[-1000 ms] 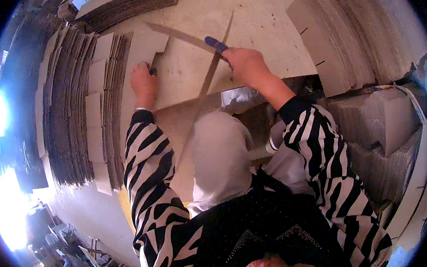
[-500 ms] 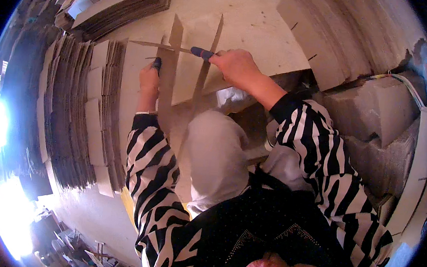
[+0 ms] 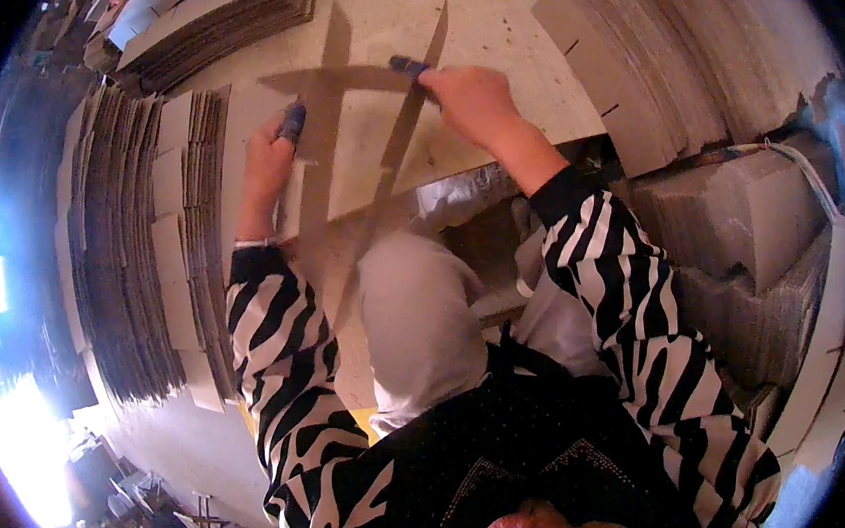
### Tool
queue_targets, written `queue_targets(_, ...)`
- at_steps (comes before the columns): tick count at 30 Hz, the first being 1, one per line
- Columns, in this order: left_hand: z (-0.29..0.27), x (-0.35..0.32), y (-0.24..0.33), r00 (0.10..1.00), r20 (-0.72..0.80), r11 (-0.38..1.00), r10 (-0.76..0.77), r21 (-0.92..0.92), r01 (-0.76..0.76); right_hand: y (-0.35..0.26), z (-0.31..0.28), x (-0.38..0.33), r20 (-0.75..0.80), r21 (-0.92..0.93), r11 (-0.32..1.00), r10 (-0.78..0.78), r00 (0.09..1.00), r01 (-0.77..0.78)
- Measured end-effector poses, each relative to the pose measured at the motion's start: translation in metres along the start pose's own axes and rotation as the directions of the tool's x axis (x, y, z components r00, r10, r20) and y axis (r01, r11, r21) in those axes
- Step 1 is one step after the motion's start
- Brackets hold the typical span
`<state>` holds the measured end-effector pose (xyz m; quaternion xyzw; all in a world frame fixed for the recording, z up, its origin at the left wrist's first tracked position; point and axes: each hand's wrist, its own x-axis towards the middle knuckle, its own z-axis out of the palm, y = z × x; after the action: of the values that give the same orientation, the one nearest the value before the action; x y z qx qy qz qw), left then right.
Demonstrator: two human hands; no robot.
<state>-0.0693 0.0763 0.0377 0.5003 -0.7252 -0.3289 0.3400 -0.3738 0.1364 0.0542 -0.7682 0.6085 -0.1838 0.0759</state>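
Many cardboard sheets (image 3: 128, 251) stand near the left hand (image 3: 270, 161)

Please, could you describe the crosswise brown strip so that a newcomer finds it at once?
Find the pale worktop at the top, then the person's right hand. From its blue-covered fingertip the brown strip reaches left. Unlike the two long strips running away from the person, it goes crosswise.

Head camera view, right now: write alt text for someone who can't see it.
A right hand with a dark blue fingertip cover seems to pinch the end of a brown cardboard strip that crosses two others over a pale tabletop. The left hand, wearing a similar cover, is beside the leftmost strip; stacks of flat brown cardboard flank both sides.
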Motion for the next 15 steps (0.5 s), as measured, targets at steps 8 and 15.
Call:
queue_targets(8, -0.021, -0.097, 0.055, 0.943, 0.128, 0.950, -0.307, -0.021, 0.312, 0.056, -0.027, -0.002, -0.012, -0.145, 0.931, 0.336, 0.942, -0.334)
queue_targets(15, -0.022, -0.196, 0.028, 0.942, -0.100, 0.918, -0.320, -0.281, 0.282, 0.171, -0.063, -0.094, -0.299, -0.376, 0.513, 0.721, 0.625, -0.772)
